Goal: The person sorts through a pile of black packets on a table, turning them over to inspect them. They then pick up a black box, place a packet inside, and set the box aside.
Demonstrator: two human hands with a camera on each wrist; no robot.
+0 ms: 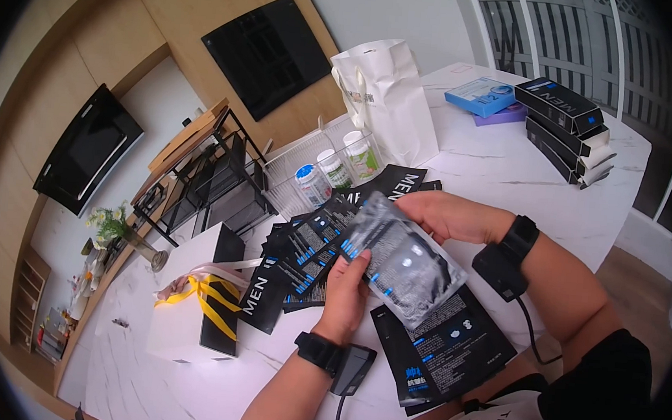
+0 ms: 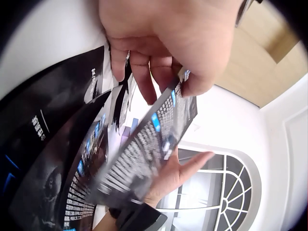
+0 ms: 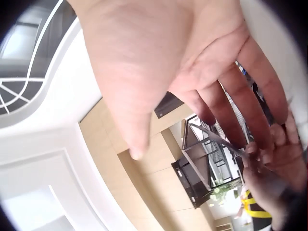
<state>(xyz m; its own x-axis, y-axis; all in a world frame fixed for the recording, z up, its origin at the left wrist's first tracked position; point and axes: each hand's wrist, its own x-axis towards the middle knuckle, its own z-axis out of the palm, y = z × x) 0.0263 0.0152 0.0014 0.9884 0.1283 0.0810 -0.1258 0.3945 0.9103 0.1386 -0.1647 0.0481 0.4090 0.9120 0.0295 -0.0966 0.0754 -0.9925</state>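
My left hand [image 1: 348,290] pinches the near-left edge of a dark sachet with a clear, shiny lower part [image 1: 414,267], its thumb on the printed face; the left wrist view shows the same sachet [image 2: 139,159] edge-on between thumb and fingers. My right hand [image 1: 450,217] is at the sachet's upper right edge, and in the right wrist view this hand [image 3: 192,82] has its fingers extended and its thumb held away. Whether its fingertips touch the sachet is hidden. Below lies a stack of black packets [image 1: 451,349], and beyond the left hand black MEN packets [image 1: 267,287] are fanned out.
A white box with yellow ribbon [image 1: 189,317] stands at left. Behind the packets are a wire basket [image 1: 283,176] with several bottles and a white paper bag [image 1: 395,108]. Black boxes [image 1: 557,105], a blue box [image 1: 479,95] and a purple box [image 1: 501,116] lie at the back right.
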